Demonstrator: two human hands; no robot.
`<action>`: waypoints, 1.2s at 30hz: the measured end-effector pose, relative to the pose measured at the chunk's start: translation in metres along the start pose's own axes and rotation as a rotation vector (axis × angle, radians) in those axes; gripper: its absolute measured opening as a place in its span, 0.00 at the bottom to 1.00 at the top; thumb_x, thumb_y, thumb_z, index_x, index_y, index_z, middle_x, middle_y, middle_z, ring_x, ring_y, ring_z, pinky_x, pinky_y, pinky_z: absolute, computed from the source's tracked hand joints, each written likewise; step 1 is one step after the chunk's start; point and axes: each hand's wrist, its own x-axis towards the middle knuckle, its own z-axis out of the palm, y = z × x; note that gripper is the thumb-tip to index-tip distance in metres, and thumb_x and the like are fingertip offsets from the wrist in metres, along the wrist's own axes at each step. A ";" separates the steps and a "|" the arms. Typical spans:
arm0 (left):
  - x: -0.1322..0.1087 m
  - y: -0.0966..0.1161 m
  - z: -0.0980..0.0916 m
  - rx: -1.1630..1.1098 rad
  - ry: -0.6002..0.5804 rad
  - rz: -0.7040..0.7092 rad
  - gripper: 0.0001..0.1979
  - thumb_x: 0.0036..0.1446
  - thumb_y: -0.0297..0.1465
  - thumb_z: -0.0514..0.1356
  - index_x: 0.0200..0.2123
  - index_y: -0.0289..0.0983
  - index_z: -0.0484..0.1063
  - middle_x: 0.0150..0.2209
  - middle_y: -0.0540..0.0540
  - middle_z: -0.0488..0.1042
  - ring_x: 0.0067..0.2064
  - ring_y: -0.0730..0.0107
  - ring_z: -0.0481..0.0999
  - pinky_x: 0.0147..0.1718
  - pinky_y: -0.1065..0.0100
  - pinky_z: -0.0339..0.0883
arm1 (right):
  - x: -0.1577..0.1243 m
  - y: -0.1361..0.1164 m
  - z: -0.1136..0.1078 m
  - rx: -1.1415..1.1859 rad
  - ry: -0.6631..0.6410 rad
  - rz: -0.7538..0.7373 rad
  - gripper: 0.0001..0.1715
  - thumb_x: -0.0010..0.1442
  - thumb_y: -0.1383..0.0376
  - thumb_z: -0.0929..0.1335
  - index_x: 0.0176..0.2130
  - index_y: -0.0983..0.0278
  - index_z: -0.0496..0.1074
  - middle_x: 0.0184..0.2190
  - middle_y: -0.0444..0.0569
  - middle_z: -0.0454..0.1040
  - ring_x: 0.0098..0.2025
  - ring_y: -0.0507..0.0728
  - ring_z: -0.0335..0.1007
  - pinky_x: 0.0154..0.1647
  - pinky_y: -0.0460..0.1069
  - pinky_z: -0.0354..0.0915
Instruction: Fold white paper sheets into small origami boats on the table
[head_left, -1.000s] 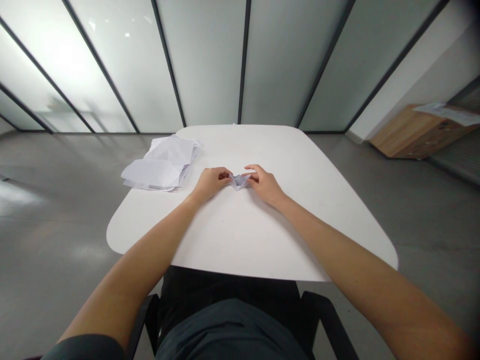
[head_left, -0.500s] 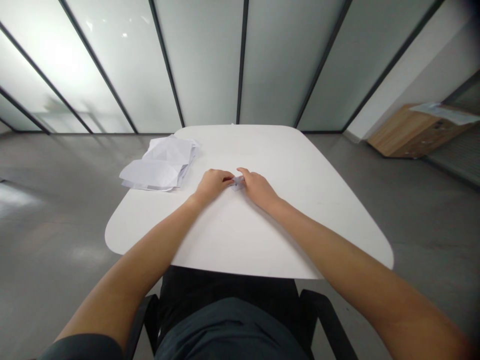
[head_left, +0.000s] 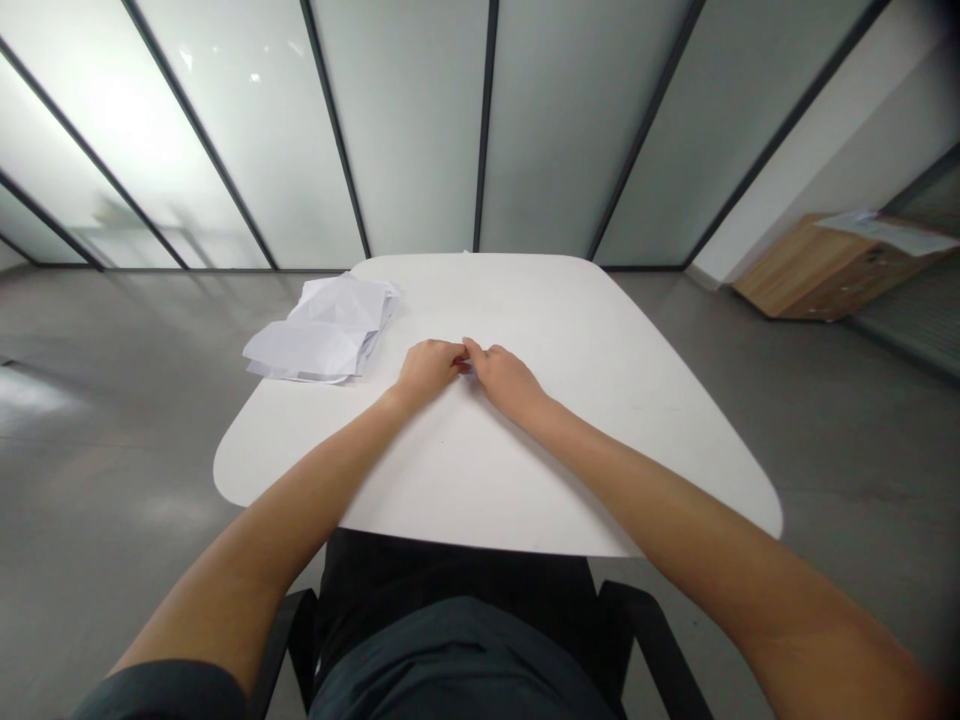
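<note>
My left hand (head_left: 427, 370) and my right hand (head_left: 504, 380) meet at the middle of the white table (head_left: 480, 470), fingertips nearly touching. Between them, a small folded piece of white paper (head_left: 466, 368) is almost wholly hidden by my fingers. Both hands rest low on the tabletop and press in on it from either side. To the left of my left hand lies a loose pile of creased white paper sheets (head_left: 322, 338), which neither hand touches.
Frosted glass panels (head_left: 412, 130) with dark frames stand behind the table. A wooden cabinet (head_left: 825, 270) with papers on top sits at the far right on the grey floor (head_left: 112, 480). Black chair armrests (head_left: 652, 630) flank my lap.
My hands have moved closer together, and the folded paper, clearly visible a second ago, is now nearly covered by my fingers. The paper pile has not moved.
</note>
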 end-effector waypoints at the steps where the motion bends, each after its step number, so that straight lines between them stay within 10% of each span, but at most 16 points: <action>1: 0.000 -0.001 0.001 -0.008 -0.005 -0.004 0.08 0.64 0.35 0.63 0.42 0.44 0.84 0.39 0.44 0.85 0.41 0.54 0.83 0.41 0.61 0.71 | 0.000 0.002 0.002 0.022 0.007 -0.009 0.39 0.66 0.80 0.59 0.72 0.68 0.61 0.45 0.63 0.80 0.49 0.67 0.76 0.47 0.55 0.67; 17: 0.000 -0.012 0.021 -0.585 0.226 0.042 0.16 0.65 0.36 0.65 0.50 0.42 0.63 0.43 0.48 0.79 0.39 0.69 0.81 0.40 0.69 0.72 | 0.005 0.025 0.014 0.571 0.360 0.111 0.28 0.66 0.69 0.64 0.64 0.59 0.65 0.44 0.53 0.80 0.46 0.62 0.76 0.52 0.55 0.68; 27: -0.003 0.001 0.009 -0.673 0.170 -0.056 0.04 0.61 0.30 0.63 0.38 0.38 0.71 0.36 0.51 0.80 0.34 0.73 0.78 0.38 0.71 0.70 | -0.001 0.017 0.010 0.699 0.272 0.130 0.29 0.65 0.69 0.64 0.64 0.61 0.64 0.39 0.50 0.79 0.39 0.59 0.74 0.49 0.56 0.69; 36: -0.001 0.000 0.013 -0.930 0.203 -0.090 0.13 0.62 0.40 0.65 0.44 0.37 0.73 0.35 0.47 0.79 0.34 0.72 0.78 0.35 0.71 0.70 | 0.006 0.018 0.020 1.047 0.270 0.214 0.24 0.65 0.63 0.68 0.60 0.58 0.66 0.38 0.47 0.77 0.37 0.58 0.77 0.45 0.57 0.76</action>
